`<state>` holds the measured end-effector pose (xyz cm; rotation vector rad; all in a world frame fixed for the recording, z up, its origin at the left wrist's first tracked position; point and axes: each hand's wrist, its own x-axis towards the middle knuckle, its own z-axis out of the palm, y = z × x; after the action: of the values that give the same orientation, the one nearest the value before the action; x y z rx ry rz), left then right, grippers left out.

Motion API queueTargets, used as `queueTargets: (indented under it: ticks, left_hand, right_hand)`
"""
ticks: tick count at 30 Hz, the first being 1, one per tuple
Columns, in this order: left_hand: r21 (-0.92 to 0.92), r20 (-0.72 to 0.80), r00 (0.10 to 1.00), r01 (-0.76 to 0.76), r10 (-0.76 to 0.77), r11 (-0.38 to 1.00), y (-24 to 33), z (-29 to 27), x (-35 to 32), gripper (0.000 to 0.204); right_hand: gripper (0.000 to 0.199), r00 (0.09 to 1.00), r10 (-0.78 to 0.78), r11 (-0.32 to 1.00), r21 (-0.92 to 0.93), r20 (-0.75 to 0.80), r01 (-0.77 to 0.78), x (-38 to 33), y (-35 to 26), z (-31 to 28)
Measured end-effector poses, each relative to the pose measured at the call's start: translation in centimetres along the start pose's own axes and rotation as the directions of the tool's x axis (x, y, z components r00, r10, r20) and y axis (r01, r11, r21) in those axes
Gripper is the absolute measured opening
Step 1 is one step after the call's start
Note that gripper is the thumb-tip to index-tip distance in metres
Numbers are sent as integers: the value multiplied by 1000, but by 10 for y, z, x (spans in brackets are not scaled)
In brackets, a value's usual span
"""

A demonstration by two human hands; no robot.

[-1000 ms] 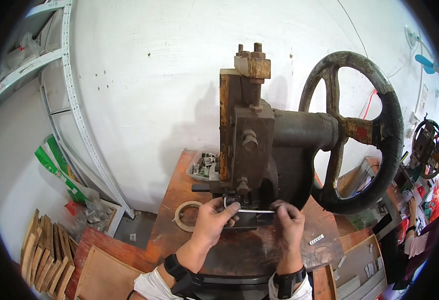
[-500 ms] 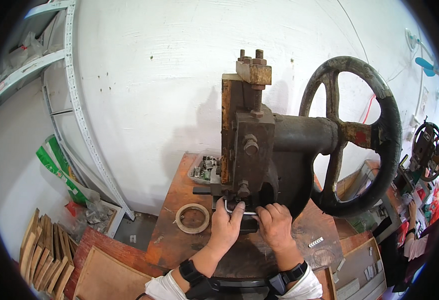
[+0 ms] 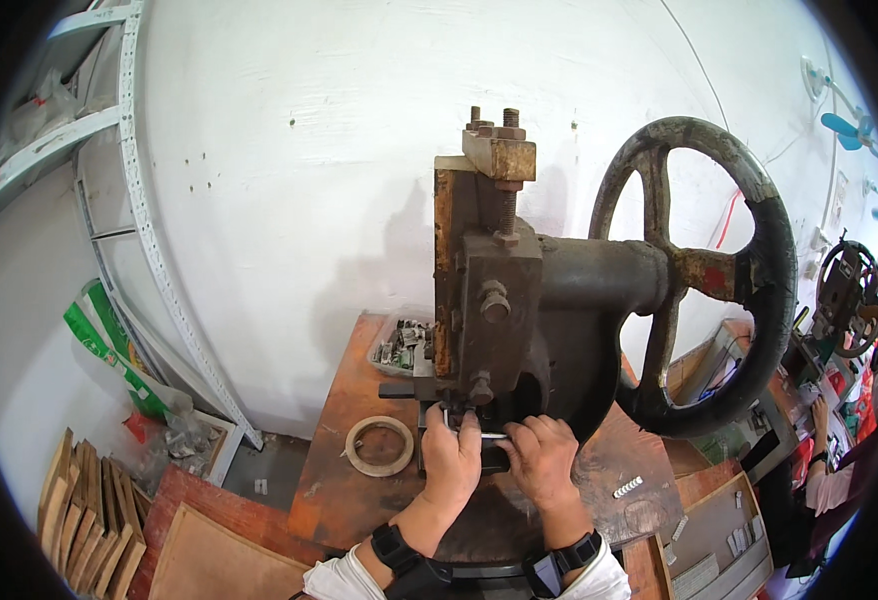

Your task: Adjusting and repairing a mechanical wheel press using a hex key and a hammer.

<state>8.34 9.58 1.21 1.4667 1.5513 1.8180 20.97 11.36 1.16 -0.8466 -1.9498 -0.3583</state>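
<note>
Both hands are at the base of a dark, rusty hand-wheel press [image 3: 504, 300], under its ram. Between them is a thin silver L-shaped rod, by its look a hex key [image 3: 493, 436]. My left hand [image 3: 449, 462] is closed around its bent end, thumb and forefinger close to the press tooling; the tip is hidden there. With bent fingers my right hand [image 3: 543, 458] grips the other end of the hex key. Left of my left hand, a roll of tape [image 3: 379, 463] lies flat on the wooden bench [image 3: 334, 500].
The large hand wheel [image 3: 781, 270] stands to the right of the press. Behind its left side is a clear box [image 3: 384, 364] of small metal parts. A short row of pale pieces [image 3: 628, 487] lies at right. Wooden boards [image 3: 89, 510] and a metal shelf [image 3: 154, 230] are at left.
The view has shifted slightly. Both hands stay on the hex key, and its bent end now shows less between the left fingers.
</note>
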Motion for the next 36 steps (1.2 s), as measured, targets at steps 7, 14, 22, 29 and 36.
queueTargets:
  ticks: [7,14,22,29,36]
  left_hand:
    - [3,60,998,-35,35,999,-5,-16,7,29]
    - [153,79,997,8,-20,988,-13,-38,10,39]
    - [-193,182,948,295,-261,936,-12,-30,28,28]
    - [-174,199,910,399,-365,900,-6,-37,31,26]
    - [-150,202,925,353,-321,924,-1,-17,28,31]
  right_hand:
    - [20,999,-35,999,-6,-9,35,5,-4,4]
    - [21,998,6,994,-111,55,0,-4,10,-22]
    - [31,991,99,990,-90,-90,-107,-2,3,-21]
    - [31,418,883,382,842,-213,-380,-46,-20,20]
    - [31,442,837,-295,946,322,-131,-37,-17,12]
